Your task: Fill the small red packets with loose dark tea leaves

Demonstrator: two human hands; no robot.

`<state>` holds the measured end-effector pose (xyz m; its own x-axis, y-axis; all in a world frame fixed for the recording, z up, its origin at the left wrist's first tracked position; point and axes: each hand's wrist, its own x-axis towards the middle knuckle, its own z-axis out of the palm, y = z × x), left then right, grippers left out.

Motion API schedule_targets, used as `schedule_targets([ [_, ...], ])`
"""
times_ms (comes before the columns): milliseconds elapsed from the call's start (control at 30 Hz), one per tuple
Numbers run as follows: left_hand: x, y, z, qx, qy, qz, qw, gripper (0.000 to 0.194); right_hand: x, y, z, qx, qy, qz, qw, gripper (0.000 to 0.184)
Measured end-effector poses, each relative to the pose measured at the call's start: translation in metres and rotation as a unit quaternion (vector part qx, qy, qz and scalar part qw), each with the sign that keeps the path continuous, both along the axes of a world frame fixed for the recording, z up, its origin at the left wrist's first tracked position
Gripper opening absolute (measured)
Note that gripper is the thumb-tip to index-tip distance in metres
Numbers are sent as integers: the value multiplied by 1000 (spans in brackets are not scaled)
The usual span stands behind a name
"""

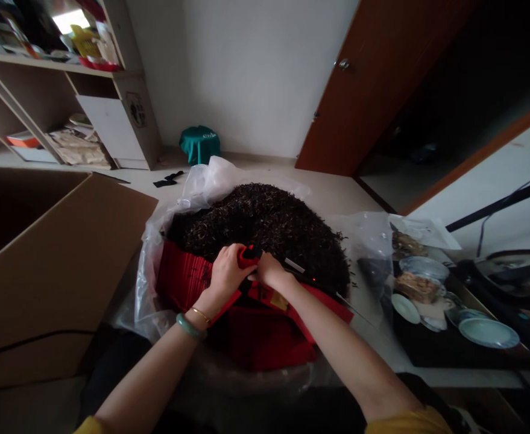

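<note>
Over the front of a heap of dark, dry, twisted leaves, apparently tea [283, 217], my hands meet at a small red packet [248, 258]. My left hand [225, 269], a bangle and bracelet on its wrist, is closed around the packet, whose top gapes and shows something dark. My right hand [268, 269] is closed at the packet's right side; its fingertips are partly hidden. A row of stacked red packets [181, 274] stands left of my hands, and more red packets [265, 337] lie below them. A dark device with a small red light [314, 279] is beside my right forearm.
Clear plastic sheeting [149, 289] lines the leaf container. A large open cardboard box [66, 253] stands at left. On the right are a pale dish [488, 333], bowls and a kettle-like dark appliance. A teal-covered stool [200, 144] stands by the wall, with shelves [47, 63] at left.
</note>
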<state>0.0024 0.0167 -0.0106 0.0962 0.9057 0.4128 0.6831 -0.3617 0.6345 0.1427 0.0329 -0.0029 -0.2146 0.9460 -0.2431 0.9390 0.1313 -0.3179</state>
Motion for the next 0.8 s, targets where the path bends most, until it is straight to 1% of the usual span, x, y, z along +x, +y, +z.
schedule_targets([
  [133,-3,4,-1,-1,10,4,1000,43,-10,1,5,-28,-33,-21,999,49],
  [233,-5,5,-1,-5,9,11,1000,48,-11,-2,9,-31,-35,-27,999,51],
  [300,-5,6,-2,-7,8,12,1000,48,-12,-3,8,-27,-32,-29,999,51],
  [400,-6,7,-3,-14,2,19,1000,47,-10,-1,7,-16,-15,-20,1000,40],
  [467,-6,7,-3,-20,-2,27,999,48,-4,3,12,-3,9,-10,1000,30],
  [500,-7,8,-4,-23,-3,30,999,48,2,5,16,8,22,-8,1000,27],
  [567,-7,9,-4,-29,-2,36,999,49,14,9,31,34,48,-15,998,25],
  [633,-7,9,-4,-34,-3,40,999,50,24,11,52,64,94,-30,993,26],
  [667,-6,10,-3,-38,-5,41,998,51,27,12,63,80,134,-35,987,25],
  [733,-6,10,-3,-45,-10,40,998,52,27,11,82,115,197,-19,973,24],
  [800,-5,9,-2,-51,-12,40,998,53,20,8,96,144,224,18,964,24],
])
